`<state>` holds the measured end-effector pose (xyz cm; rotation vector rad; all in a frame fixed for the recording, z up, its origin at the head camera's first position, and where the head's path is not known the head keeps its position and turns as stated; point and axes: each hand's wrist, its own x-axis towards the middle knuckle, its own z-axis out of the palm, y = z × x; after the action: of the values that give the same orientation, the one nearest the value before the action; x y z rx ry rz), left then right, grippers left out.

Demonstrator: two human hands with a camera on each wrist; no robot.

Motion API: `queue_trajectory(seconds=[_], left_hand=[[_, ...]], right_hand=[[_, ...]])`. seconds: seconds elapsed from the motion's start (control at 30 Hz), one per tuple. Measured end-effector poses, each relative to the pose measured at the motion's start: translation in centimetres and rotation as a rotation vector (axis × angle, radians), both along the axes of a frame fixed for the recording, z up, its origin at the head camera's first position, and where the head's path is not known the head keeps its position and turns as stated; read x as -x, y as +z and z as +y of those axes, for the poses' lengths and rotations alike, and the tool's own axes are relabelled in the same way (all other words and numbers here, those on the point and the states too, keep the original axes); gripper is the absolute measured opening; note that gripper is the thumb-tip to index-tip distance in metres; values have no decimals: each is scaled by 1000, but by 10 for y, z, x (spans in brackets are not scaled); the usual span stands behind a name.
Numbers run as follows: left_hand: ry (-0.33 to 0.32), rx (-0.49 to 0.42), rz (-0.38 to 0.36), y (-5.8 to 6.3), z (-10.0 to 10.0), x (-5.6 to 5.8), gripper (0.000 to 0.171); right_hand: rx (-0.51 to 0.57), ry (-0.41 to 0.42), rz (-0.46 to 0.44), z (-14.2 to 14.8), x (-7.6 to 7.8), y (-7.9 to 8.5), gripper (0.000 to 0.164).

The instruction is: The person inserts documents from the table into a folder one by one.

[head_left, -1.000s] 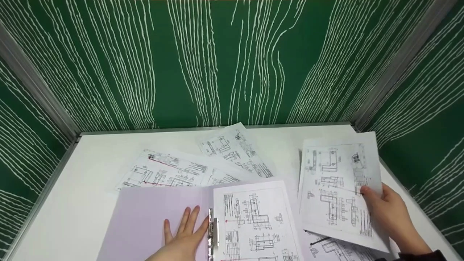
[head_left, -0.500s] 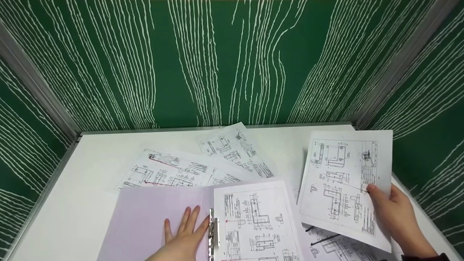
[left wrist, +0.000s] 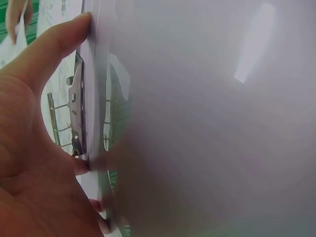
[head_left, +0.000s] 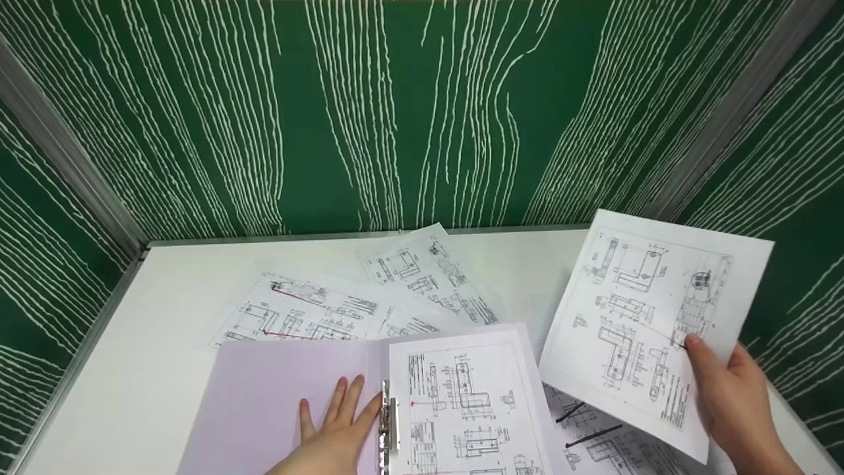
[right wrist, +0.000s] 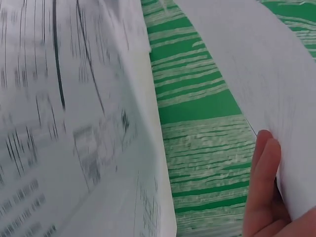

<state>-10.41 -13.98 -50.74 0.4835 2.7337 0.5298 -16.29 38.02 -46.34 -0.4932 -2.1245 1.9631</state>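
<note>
A purple ring folder [head_left: 264, 389] lies opened flat near the table's front edge. My left hand [head_left: 330, 439] rests on its bare left cover with fingers spread, fingertips by the metal ring clip [head_left: 389, 422]; the left wrist view shows this clip [left wrist: 75, 108] beyond the thumb. On the folder's right side lies a printed technical drawing [head_left: 461, 402]. Off to the right, my right hand [head_left: 735, 389] pinches a drawing sheet [head_left: 653, 316] by its right edge, thumb on top. The sheet [right wrist: 266, 64] is raised and tilted, its plain back showing in the right wrist view.
Loose drawing sheets [head_left: 303, 307] lie behind the folder, one [head_left: 428, 264] reaching toward the table's back edge. More sheets [head_left: 613, 442] with thick black marks lie under the raised one. Green panels [head_left: 343, 119] with white lines and metal posts enclose the white table [head_left: 132, 369].
My right hand has lifted the drawing sheet up and to the right, turning it clockwise and uncovering more of the black-marked sheets. The left hand and folder have stayed in place.
</note>
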Motion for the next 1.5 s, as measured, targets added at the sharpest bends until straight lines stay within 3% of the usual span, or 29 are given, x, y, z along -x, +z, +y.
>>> queue_trajectory(seconds=[0.17, 0.47, 0.8, 0.93, 1.1, 1.23, 1.33, 1.5], left_hand=[[-4, 16, -7, 0, 1, 0, 139], [-5, 25, -11, -4, 1, 2, 139], [-18, 52, -64, 1, 2, 4, 139], [-9, 50, -78, -1, 1, 3, 141], [-5, 38, -80, -2, 0, 2, 142], [-7, 42, -76, -2, 0, 2, 141], [-5, 43, -78, -2, 0, 3, 140], [-4, 34, -79, -3, -1, 3, 141]], right_hand=[[113, 88, -35, -18, -9, 5, 41], [88, -22, 78, -15, -8, 26, 59], [129, -37, 143, -10, -12, 28, 59], [148, 37, 130, -17, -15, 24, 50], [215, 241, -25, -37, -27, 16, 39], [270, 330, -241, -64, -39, 15, 51], [368, 402, -375, -84, -49, 15, 62], [495, 567, -472, -107, -59, 9, 72]])
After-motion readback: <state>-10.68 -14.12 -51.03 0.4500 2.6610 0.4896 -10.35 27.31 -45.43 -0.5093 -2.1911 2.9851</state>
